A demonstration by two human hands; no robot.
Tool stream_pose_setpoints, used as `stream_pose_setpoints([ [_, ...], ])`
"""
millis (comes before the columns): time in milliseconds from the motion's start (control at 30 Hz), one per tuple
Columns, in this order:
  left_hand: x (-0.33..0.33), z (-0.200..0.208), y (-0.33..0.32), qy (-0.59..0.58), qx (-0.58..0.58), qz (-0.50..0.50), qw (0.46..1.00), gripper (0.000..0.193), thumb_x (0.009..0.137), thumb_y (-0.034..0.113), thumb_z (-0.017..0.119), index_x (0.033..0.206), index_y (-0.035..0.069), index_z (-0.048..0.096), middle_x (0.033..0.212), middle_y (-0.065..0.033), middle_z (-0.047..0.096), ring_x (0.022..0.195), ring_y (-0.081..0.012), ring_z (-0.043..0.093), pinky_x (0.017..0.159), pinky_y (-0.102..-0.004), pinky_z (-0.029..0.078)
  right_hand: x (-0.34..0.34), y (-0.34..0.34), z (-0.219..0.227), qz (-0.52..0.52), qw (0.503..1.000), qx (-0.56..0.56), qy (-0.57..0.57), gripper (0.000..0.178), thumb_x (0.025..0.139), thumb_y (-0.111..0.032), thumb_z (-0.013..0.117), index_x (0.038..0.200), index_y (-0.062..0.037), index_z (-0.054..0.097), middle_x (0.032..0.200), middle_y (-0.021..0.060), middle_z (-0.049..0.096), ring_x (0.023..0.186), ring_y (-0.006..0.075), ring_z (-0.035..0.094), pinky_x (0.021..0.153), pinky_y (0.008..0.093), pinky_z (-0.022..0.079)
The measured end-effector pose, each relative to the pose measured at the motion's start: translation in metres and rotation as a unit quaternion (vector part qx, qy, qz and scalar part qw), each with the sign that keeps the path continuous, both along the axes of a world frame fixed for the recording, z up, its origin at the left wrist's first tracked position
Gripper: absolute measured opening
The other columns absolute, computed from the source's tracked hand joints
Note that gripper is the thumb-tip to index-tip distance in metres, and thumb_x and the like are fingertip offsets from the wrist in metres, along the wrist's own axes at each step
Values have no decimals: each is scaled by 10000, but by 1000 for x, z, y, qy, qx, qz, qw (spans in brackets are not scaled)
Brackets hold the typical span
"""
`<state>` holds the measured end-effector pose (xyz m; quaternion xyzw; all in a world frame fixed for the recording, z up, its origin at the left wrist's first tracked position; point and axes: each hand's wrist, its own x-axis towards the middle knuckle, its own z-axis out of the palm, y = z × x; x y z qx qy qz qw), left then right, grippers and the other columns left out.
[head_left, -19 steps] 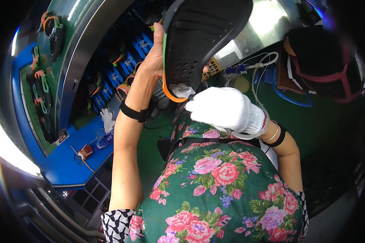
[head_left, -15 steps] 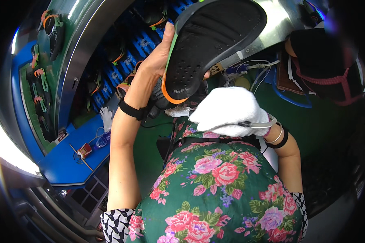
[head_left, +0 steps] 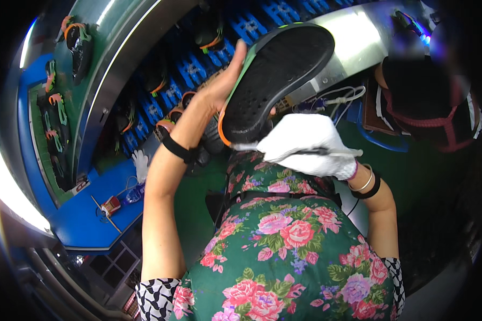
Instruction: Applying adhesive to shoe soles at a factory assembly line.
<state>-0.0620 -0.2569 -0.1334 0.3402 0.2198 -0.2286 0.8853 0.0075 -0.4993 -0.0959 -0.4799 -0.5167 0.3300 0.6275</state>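
Note:
My bare left hand (head_left: 224,83) grips a black shoe sole (head_left: 286,67) with an orange and green rim along its left edge. The thumb lies along that edge, the other fingers are mostly hidden beneath, and a fingertip shows at the far side. The sole is tilted, its dotted heel end toward me. In a white knit glove, my right hand (head_left: 308,144) is closed on a slim brush (head_left: 246,146), whose pale tip meets or nearly meets the orange heel edge. A grey handle end sticks out behind the glove near the wrist.
Beyond the sole, a curved metal-edged conveyor (head_left: 344,33) carries blue racks (head_left: 191,70) with shoe parts. At left is a blue table (head_left: 85,222) with a white glove (head_left: 141,165) and a small red box (head_left: 110,205). A dark item with maroon straps (head_left: 439,122) is at right.
The sole has come slightly down and toward me, with my left hand. My gloved right hand has turned and brought the brush tip to the heel edge.

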Motion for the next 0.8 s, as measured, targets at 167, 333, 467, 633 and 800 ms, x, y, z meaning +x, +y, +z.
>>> stream_pose_setpoints([
  [167,-27,-10,-17,-24,-129,109,985,834,1023,703,300,1344,-10,591,1122,-227,719,934,-349,738,862,-477,616,5,-3,20,-221,947,-116,202,197,814,57,775,1000,-6,782,991,126,779,963,208,746,861,341,586],
  [333,-55,-15,-47,44,-56,251,965,481,1097,341,405,1372,-22,562,1317,-191,654,1188,-315,657,1066,-475,515,11,2,19,-268,962,-28,-35,174,822,-2,771,994,-27,786,1022,109,783,936,228,745,868,343,555],
  [467,-77,-17,-58,-24,56,188,980,453,1053,304,534,1392,4,564,1382,-174,622,1263,-336,603,1101,-507,482,8,-4,22,-223,958,19,-180,232,817,-41,757,1049,-31,772,1047,131,769,949,272,732,845,379,551],
  [633,-104,-37,-48,-52,-146,186,970,454,1055,352,515,1373,36,585,1364,-165,637,1236,-357,622,1013,-526,553,-8,-10,33,-231,959,33,-158,270,781,-10,776,1050,-26,769,1030,143,759,911,299,722,809,392,577],
  [800,-81,17,-62,-103,-195,296,929,660,1039,544,469,1406,2,551,1397,-174,620,1269,-342,606,1139,-487,440,-20,-12,44,-291,939,42,-177,213,762,46,798,968,-2,775,1011,160,764,888,274,735,773,351,584],
])
